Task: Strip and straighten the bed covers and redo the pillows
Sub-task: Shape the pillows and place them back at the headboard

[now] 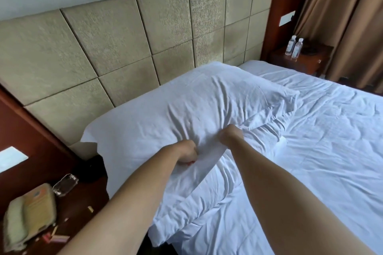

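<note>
2 hands work the white pillow [186, 105] lying at the head of the bed [321, 130]: your left hand [187, 154] and right hand [231, 135] each grip a bunch of its case, close together near its front edge, against the padded headboard [124, 47]

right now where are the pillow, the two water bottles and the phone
pillow [186, 107], head view, middle of its wrinkled white case
water bottles [294, 46], head view, bodies of the pair on the far nightstand
telephone [31, 213], head view, its beige base beside the handset
</note>
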`<control>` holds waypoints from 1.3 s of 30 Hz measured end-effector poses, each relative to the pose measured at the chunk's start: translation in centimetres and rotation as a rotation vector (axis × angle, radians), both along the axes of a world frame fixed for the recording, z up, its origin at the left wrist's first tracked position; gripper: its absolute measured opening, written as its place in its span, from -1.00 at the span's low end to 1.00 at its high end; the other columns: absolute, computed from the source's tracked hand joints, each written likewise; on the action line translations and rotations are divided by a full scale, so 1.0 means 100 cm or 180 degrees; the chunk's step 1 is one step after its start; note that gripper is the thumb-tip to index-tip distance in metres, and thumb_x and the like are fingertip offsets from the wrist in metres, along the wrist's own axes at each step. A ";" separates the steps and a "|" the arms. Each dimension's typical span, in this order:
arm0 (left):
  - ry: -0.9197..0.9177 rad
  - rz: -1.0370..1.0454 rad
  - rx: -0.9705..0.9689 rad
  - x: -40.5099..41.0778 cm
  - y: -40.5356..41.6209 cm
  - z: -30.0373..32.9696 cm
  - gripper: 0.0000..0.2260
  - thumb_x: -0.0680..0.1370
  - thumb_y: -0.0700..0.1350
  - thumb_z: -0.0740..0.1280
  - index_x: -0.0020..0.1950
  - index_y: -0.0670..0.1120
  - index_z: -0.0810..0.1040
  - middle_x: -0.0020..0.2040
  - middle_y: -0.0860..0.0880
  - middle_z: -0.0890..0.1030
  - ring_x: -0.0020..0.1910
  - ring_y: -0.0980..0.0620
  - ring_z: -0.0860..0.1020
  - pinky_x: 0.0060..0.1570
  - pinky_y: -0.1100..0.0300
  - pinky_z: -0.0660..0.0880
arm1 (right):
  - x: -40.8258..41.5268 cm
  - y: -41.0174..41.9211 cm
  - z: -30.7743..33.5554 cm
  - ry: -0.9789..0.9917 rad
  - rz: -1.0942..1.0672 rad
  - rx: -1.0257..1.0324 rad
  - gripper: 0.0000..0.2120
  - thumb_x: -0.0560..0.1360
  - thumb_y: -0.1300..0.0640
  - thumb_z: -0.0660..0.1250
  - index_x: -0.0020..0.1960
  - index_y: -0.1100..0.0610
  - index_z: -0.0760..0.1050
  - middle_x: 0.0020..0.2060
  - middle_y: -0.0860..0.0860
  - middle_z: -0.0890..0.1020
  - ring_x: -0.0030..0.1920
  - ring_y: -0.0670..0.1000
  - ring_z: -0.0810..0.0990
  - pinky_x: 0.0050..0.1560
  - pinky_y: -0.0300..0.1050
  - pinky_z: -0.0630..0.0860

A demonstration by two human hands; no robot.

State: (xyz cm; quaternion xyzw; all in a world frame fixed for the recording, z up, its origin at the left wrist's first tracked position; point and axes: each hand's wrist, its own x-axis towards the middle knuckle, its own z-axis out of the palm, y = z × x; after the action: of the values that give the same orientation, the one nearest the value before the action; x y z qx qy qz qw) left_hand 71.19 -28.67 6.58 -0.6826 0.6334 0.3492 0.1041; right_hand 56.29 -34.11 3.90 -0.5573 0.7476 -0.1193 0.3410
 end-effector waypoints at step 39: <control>-0.0320 -0.0400 -0.1220 0.279 -0.164 -0.014 -0.59 0.61 0.04 0.07 0.45 -0.01 0.27 0.48 -0.12 0.25 0.43 -0.17 0.27 0.38 -0.08 0.27 | 0.269 -0.090 0.039 0.1492 0.1362 -0.1122 -0.53 0.61 0.11 -0.01 0.52 0.02 0.16 0.53 0.03 0.13 0.54 0.02 0.00 0.52 0.01 -0.09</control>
State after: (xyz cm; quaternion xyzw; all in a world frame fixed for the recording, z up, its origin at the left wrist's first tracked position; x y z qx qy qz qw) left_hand 99.10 -45.02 5.13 -0.6657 0.7236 0.1807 0.0254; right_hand 83.22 -43.14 7.79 -0.7636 0.6398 -0.0413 0.0762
